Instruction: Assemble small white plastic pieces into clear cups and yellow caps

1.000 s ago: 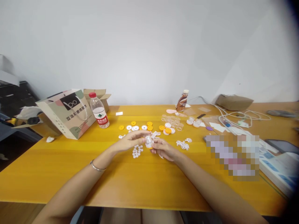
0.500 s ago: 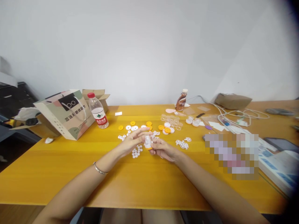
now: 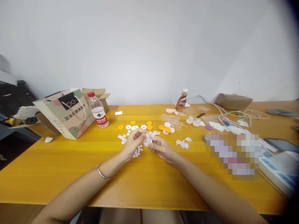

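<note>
Here, at the yellow table [image 3: 70, 168], your hands meet over a scatter of small parts.

Left hand: your left hand [image 3: 133, 143] curls in from the left (a thin bracelet [image 3: 102, 173] shows on that wrist), its fingertips [image 3: 143, 134] pinched on the top of the small clear container [image 3: 147, 140].

Right hand: your right hand [image 3: 163, 148] comes in from the right, fingers bent and closed on the same container from its right and underside.

Container: it is held between both hands just above the tabletop, near the middle of the table; whether it is capped is too small to tell.

White discs: a loose cluster of white discs [image 3: 137, 150] lies on the table just under and beside your left hand; another small heap of white pieces [image 3: 183, 143] lies to the right of your right hand.

Caps: a row of orange and white caps [image 3: 140, 127] sits just beyond your hands, with clear cups [image 3: 173, 119] further right.

Left side: a water bottle [image 3: 97, 110] with a red cap stands upright beside a printed paper bag [image 3: 66, 113].

Far side: a brown drink bottle [image 3: 182, 101] stands near the wall; white cables [image 3: 238, 116] trail across the right of the table.
</note>
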Available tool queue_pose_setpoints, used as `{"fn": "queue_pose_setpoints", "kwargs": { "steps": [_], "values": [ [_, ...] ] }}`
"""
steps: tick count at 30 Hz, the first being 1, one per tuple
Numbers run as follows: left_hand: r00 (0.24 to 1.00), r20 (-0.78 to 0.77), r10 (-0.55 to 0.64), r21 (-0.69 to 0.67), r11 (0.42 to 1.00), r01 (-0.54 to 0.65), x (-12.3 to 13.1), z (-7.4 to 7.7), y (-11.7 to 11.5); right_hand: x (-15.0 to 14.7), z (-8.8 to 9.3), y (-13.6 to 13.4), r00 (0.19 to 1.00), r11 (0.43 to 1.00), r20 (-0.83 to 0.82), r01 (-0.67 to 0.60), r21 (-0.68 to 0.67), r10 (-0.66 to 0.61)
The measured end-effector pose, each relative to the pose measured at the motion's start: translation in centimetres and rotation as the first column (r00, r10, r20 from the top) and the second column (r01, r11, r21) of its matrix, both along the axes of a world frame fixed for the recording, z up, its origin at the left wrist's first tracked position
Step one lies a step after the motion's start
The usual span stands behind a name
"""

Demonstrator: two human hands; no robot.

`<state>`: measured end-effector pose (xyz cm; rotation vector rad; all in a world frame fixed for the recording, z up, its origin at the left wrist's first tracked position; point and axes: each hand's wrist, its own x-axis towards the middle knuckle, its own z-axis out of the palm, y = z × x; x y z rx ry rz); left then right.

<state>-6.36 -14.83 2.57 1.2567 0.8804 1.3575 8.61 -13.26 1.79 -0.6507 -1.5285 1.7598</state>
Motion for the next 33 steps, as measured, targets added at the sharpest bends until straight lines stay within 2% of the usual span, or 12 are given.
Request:
{"fn": "queue_pose_setpoints", "kwargs": {
  "steps": [3, 5, 9, 13, 17, 19, 21, 23, 25, 29, 31, 33],
  "values": [
    [0.978, 0.082, -0.191, 0.005, 0.982, 0.191, -0.5, 0.7, 0.1, 0.5, 0.2, 0.3, 0.997, 0.994, -0.06, -0.044, -0.095, 0.039],
    [0.975, 0.084, -0.207, 0.024, 0.978, 0.206, -0.7, 0.6, 0.3, 0.7, 0.1, 0.4, 0.997, 0.993, -0.063, -0.061, -0.103, 0.054],
    [0.999, -0.033, 0.012, 0.147, 0.989, -0.008, -0.3, -0.3, 0.2, 0.3, -0.2, 0.3, 1.0, 1.0, -0.016, -0.02, 0.013, 0.02],
    [0.951, -0.117, 0.285, 0.306, 0.922, -0.239, 0.6, -1.3, -0.6, -0.4, -0.2, -0.3, 0.992, 0.978, 0.08, 0.079, 0.193, -0.096],
    [0.917, -0.11, 0.384, 0.33, 0.884, -0.331, 0.9, -1.3, -0.9, -0.5, 0.2, -0.6, 0.978, 0.948, 0.095, 0.154, 0.279, -0.186],
    [0.955, -0.095, 0.282, 0.277, 0.929, -0.247, 0.6, -0.9, -0.8, -0.3, 0.3, -0.5, 0.987, 0.962, 0.081, 0.113, 0.248, -0.137],
    [0.997, -0.053, 0.062, 0.201, 0.978, -0.05, 0.1, -0.2, -0.5, 0.1, 0.3, -0.2, 0.997, 0.983, 0.057, 0.036, 0.177, -0.046],
    [0.991, -0.016, -0.136, 0.131, 0.982, 0.136, -0.3, 0.4, -0.3, 0.3, 0.2, 0.1, 0.999, 0.995, 0.026, -0.025, 0.094, 0.022],
    [0.984, -0.002, -0.181, 0.098, 0.979, 0.18, -0.4, 0.5, -0.2, 0.3, 0.0, 0.2, 0.999, 0.998, 0.01, -0.04, 0.045, 0.039],
    [0.997, -0.037, 0.066, 0.101, 0.993, -0.061, 0.4, -0.6, -0.3, -0.5, -0.2, -0.4, 0.997, 0.99, 0.055, 0.049, 0.135, -0.057],
    [0.964, -0.07, 0.256, 0.115, 0.962, -0.247, 0.8, -1.1, -0.5, -0.9, -0.2, -0.7, 0.994, 0.98, 0.06, 0.076, 0.186, -0.089],
    [0.937, -0.095, 0.336, 0.126, 0.938, -0.324, 0.9, -1.2, -0.6, -1.0, -0.3, -0.7, 0.994, 0.978, 0.053, 0.081, 0.194, -0.093]
  ]
}}
